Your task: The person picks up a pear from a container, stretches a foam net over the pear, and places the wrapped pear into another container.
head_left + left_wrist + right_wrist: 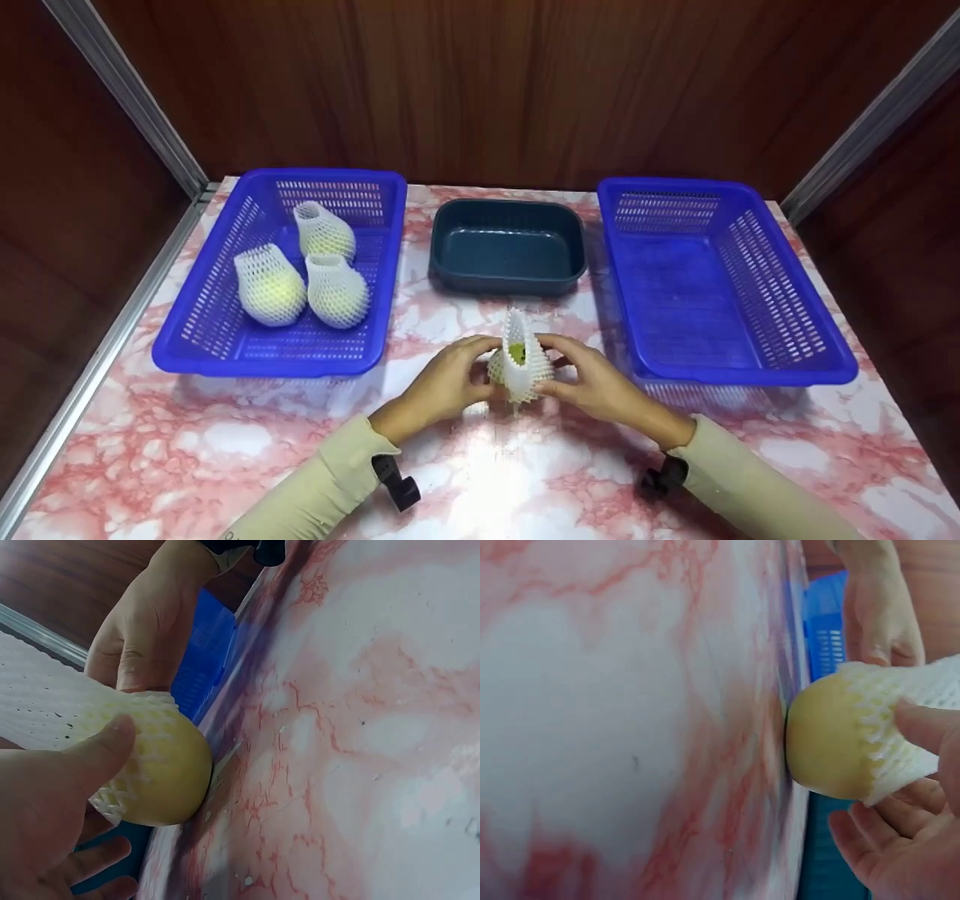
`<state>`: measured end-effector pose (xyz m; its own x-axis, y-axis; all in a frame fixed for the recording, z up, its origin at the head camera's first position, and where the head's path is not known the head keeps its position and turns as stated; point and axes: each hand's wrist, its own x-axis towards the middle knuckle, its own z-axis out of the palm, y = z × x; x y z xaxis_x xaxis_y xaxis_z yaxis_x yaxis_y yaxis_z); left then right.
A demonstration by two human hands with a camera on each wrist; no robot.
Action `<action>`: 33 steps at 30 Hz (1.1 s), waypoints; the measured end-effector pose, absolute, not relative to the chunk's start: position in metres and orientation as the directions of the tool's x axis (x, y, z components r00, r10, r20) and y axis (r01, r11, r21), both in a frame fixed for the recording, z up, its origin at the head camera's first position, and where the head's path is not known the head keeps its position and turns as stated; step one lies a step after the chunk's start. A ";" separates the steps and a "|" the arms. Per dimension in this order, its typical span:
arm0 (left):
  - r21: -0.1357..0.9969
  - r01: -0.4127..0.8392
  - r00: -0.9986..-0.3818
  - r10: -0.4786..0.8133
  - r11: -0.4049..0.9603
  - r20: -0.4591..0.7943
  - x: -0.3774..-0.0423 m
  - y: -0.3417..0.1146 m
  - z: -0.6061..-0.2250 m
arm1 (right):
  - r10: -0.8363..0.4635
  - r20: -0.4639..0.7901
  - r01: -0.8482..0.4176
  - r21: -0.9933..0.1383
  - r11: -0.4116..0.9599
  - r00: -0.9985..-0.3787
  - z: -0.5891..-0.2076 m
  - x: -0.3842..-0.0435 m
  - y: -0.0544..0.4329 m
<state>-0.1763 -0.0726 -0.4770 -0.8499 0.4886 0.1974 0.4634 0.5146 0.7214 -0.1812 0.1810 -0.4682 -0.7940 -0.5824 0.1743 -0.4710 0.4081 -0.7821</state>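
A round yellow fruit (187,772) stands on the table, partly covered by a white foam net (538,367). The net's upper end sticks up open above the fruit, while the lower part of the fruit shows bare in both wrist views. From the left side, my left hand (448,381) pinches the net against the fruit, its thumb (112,739) lying on the mesh. Opposite it, my right hand (598,381) grips the net with thumb and fingers. In the right wrist view, the right thumb (919,720) presses the mesh beside the bare yellow skin.
At the left stands a blue basket (270,367) holding three net-covered fruits (337,296). A dark teal tub (510,283) sits behind my hands. Another blue basket (675,300) is at the right. Brown wood-grain panels (495,90) enclose the marbled table (225,450).
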 end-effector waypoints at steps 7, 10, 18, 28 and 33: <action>0.710 0.409 -0.868 0.485 0.573 0.109 -0.179 -0.073 -0.481 | -0.617 0.072 -0.431 -0.778 0.457 -0.784 -0.473 -0.184 0.182; 0.668 0.435 -0.860 0.498 0.604 0.110 -0.179 -0.072 -0.484 | -0.613 0.066 -0.457 -0.730 0.508 -0.787 -0.477 -0.185 0.183; 0.664 0.447 -0.847 0.522 0.600 0.100 -0.175 -0.072 -0.481 | -0.625 0.051 -0.473 -0.702 0.532 -0.779 -0.474 -0.183 0.185; 0.825 0.421 -0.842 0.501 0.377 0.200 -0.176 -0.069 -0.481 | -0.630 0.093 -0.463 -0.760 0.455 -0.771 -0.466 -0.181 0.182; 0.800 0.394 -0.852 0.506 0.453 0.134 -0.177 -0.070 -0.483 | -0.624 0.049 -0.439 -0.753 0.489 -0.780 -0.470 -0.182 0.179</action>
<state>-0.1766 -0.0705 -0.4834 -0.8521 0.5060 0.1338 0.3943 0.4525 0.7999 -0.1823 0.1788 -0.4702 -0.7796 -0.6243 0.0490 -0.4394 0.4895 -0.7532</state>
